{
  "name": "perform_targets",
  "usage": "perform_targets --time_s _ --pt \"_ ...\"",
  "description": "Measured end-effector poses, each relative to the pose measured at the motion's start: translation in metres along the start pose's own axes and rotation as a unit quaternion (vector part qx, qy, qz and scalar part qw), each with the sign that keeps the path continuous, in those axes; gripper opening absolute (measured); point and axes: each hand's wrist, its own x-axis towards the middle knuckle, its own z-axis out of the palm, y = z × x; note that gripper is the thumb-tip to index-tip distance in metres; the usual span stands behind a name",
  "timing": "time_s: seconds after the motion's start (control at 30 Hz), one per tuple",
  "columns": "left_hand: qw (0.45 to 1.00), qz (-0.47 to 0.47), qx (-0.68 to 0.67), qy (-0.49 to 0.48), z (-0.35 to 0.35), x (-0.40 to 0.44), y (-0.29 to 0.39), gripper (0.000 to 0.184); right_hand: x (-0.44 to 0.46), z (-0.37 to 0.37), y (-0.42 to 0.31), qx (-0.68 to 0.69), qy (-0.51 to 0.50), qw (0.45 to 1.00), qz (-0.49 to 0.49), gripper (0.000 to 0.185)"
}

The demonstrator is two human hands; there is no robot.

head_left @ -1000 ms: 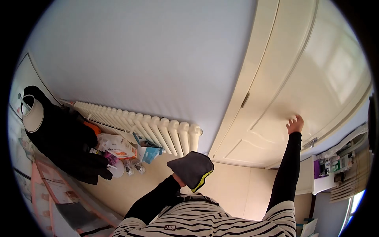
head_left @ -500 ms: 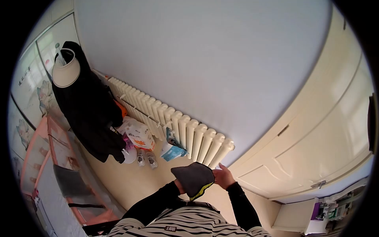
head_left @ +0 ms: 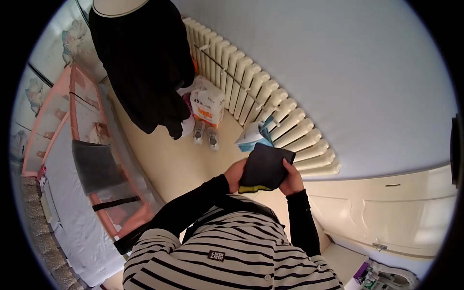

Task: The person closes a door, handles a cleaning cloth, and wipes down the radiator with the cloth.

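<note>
A dark grey folded cloth (head_left: 267,166) with a yellow-green lower edge is stretched out in front of my striped shirt. My left hand (head_left: 235,175) is closed on its left side, with the fingers partly hidden behind it. On the opposite side, my right hand (head_left: 292,180) grips the cloth, its thumb pressed on the top surface. What lies under the cloth is hidden.
A cream radiator (head_left: 251,82) runs along the wall, with a blue-and-white packet (head_left: 251,137) by it. Nearby are a white plastic bag (head_left: 208,99), small shoes (head_left: 212,138) and hanging black clothes (head_left: 140,63). A pink-framed bed guard (head_left: 72,104) stands left, a cream door (head_left: 386,212) right.
My right hand has come onto the cloth's right side, and the cloth is now spread between both hands. The view has tilted down and turned left.
</note>
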Motion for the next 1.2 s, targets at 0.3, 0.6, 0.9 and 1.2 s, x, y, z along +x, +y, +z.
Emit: perform_targets --time_s 0.3,0.6,0.9,1.2 --pt "0.934 0.139 0.326 0.047 -0.029 0.0 0.058 0.055 0.048 0.043 0.014 0.046 0.04 0.997 0.039 0.05" --pt "0.864 0.184 0.445 0.147 -0.05 0.026 0.115 0.044 0.142 0.059 0.02 0.008 0.024 0.998 0.051 0.043" --pt "0.902 0.149 0.301 0.271 -0.07 0.043 0.178 0.042 0.244 0.062 0.034 -0.164 -0.049 0.985 -0.018 0.05" --pt "0.895 0.082 0.189 0.396 -0.204 0.106 0.265 0.035 0.28 0.067 0.031 -0.311 -0.048 0.949 -0.029 0.051"
